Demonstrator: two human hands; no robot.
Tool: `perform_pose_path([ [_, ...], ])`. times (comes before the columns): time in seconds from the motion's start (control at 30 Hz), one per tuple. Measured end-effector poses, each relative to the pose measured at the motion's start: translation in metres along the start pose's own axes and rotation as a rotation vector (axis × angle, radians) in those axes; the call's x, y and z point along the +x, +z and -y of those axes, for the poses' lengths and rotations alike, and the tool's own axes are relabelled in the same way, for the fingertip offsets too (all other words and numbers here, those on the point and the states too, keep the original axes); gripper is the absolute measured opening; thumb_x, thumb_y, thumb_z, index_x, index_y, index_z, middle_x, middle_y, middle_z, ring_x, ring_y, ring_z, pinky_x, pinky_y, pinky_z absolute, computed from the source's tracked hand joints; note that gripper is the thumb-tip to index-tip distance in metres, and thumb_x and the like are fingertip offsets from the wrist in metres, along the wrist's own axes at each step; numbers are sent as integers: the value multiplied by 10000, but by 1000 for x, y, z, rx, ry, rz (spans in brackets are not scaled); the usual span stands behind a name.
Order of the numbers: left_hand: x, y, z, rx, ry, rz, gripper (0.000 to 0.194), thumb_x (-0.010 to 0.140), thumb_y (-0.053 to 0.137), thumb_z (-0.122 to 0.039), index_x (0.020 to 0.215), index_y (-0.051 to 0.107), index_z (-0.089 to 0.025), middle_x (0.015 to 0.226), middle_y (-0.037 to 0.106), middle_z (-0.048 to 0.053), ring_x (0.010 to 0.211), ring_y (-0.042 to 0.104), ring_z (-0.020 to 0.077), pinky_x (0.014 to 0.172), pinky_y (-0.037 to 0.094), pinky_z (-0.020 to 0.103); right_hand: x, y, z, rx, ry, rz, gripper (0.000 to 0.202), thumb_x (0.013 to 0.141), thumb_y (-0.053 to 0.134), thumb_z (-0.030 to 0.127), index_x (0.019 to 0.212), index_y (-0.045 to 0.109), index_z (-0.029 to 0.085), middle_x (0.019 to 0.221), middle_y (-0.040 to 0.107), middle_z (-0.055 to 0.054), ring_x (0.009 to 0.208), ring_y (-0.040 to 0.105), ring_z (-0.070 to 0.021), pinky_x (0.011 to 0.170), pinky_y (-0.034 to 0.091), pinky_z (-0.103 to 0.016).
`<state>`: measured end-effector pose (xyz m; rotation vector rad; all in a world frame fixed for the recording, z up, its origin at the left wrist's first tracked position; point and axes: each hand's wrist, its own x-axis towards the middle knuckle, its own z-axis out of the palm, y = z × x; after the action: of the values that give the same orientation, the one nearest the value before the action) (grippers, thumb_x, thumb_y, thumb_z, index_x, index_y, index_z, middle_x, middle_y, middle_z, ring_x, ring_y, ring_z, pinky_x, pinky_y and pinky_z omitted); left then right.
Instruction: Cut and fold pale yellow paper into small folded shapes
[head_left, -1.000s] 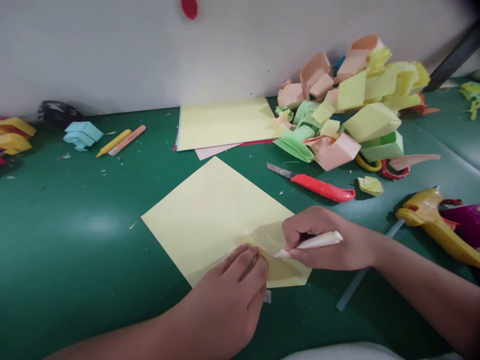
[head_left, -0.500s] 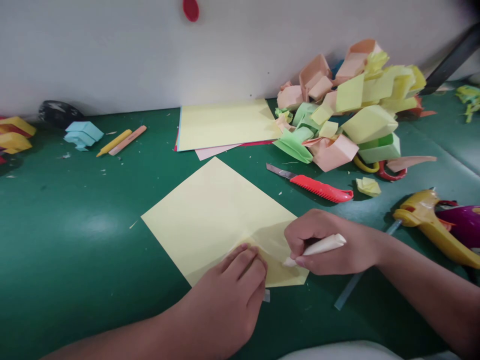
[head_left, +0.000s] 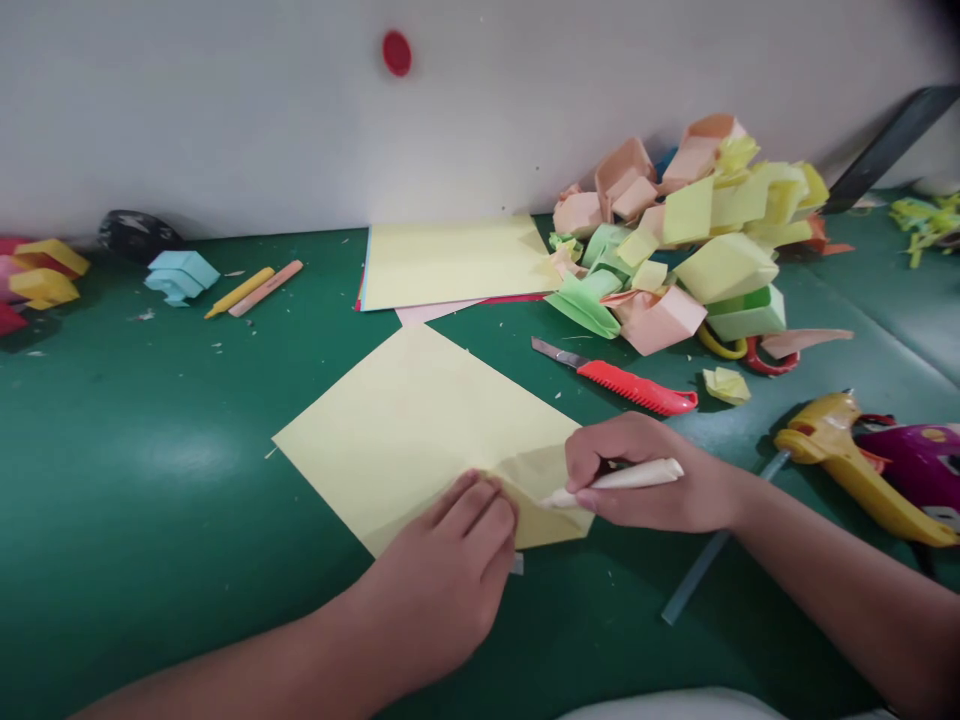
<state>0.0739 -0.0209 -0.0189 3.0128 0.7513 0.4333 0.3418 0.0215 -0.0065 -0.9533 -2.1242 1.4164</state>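
A pale yellow sheet of paper point(head_left: 420, 420) lies turned like a diamond on the green table, its near right part folded over. My left hand point(head_left: 457, 570) presses on the near edge of the sheet, fingers together; whether they pinch the paper is hidden. My right hand point(head_left: 645, 475) is closed around a white pointed stick point(head_left: 637, 474), like a rolled paper pen. The stick's tip touches the folded part, to the right of my left fingers.
Behind the sheet lies a paper stack point(head_left: 457, 262). A red cutter point(head_left: 637, 387) with its blade out lies to the right, before a heap of folded papers point(head_left: 720, 265). A yellow glue gun point(head_left: 862, 460) with a clear stick is at far right, two crayons point(head_left: 255, 290) at left.
The stick's tip in my right hand has moved left along the folded part, closer to my left fingers. The view has shifted a little, and the sheet's front edge appears slightly turned.
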Motion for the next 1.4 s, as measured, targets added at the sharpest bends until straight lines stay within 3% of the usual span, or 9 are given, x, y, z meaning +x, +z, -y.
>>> perform_pose_path([
  [0.2, -2, 2, 11, -26, -18, 27, 339, 1013, 370, -128, 1213, 637, -67, 1166, 689, 145, 1165, 643, 281, 1034, 557, 467, 9, 8, -7, 32, 22, -158, 206, 918, 683, 367, 865, 637, 173, 794, 643, -28, 671, 557, -134, 582, 433, -246],
  [0.47, -4, 4, 6, 63, 14, 1, 345, 991, 385, -108, 1187, 661, -45, 1178, 697, 172, 1147, 664, 313, 946, 603, 442, 17, 14, -9, 16, 23, -182, 171, 910, 692, 343, 886, 668, 175, 826, 683, -26, 717, 599, -141, 621, 459, -246],
  [0.8, -3, 3, 8, 60, 14, -18, 342, 987, 388, -103, 1171, 666, -28, 1148, 702, 174, 1127, 670, 314, 933, 609, 442, 16, 11, -9, 18, -11, -139, 179, 912, 686, 338, 848, 668, 172, 793, 676, -23, 690, 575, -139, 603, 440, -249],
  [1.03, -2, 3, 8, 51, 1, -13, 339, 989, 392, -114, 1175, 666, -42, 1148, 698, 159, 1131, 658, 305, 943, 602, 432, 13, 7, -8, 42, 6, -98, 195, 911, 685, 312, 802, 638, 158, 728, 603, 3, 637, 498, -112, 571, 386, -238],
  [1.4, -2, 3, 8, 39, 13, -13, 332, 978, 403, -91, 1180, 653, -7, 1145, 689, 180, 1128, 660, 325, 928, 610, 462, 10, -3, -9, 115, 50, -26, 209, 890, 703, 318, 777, 634, 156, 726, 595, -1, 619, 495, -111, 547, 377, -238],
])
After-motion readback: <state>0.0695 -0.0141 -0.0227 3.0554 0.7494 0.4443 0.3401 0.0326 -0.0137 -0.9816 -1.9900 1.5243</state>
